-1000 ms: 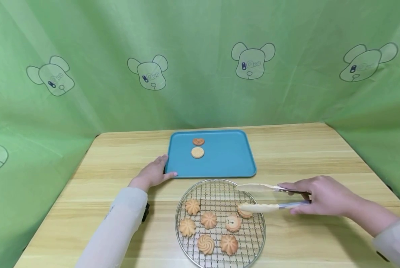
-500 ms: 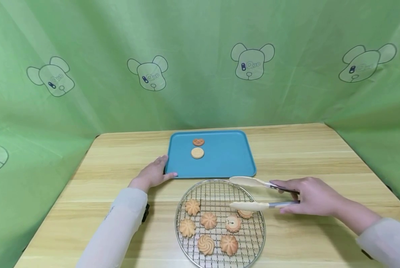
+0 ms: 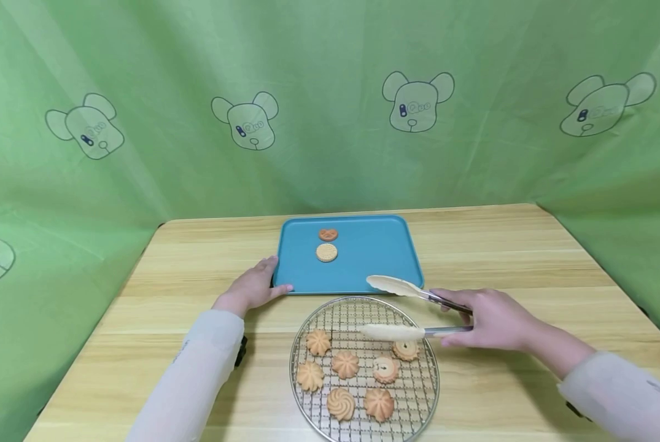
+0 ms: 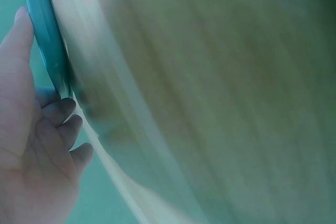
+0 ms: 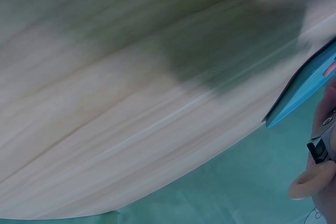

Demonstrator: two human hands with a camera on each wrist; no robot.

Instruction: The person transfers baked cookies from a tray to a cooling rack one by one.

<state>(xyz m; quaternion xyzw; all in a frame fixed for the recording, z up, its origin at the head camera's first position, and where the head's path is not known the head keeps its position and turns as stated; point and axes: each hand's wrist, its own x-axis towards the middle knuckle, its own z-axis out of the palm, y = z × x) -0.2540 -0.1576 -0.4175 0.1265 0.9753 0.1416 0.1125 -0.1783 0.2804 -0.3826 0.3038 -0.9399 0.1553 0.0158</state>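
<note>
In the head view my left hand holds the near left corner of a blue tray, thumb on the near rim and fingers along the left side. My right hand grips metal tongs with pale tips. The two arms of the tongs are spread, nothing between them. One tip overlaps the tray's near rim, the other lies over a round wire rack. Several cookies rest on the rack, among them a swirled cookie and a bear-faced cookie. A pale pull ring on the tongs shows in the right wrist view.
On the tray lie a brown pretzel-shaped cookie and a round pale cookie. The wooden table ends at a green curtain behind and at both sides. The rack stands just in front of the tray.
My right hand has carried the spread tongs to the left, off the rack's right-hand cookie, with the upper tip reaching the tray's near rim. My left hand has stayed in place.
</note>
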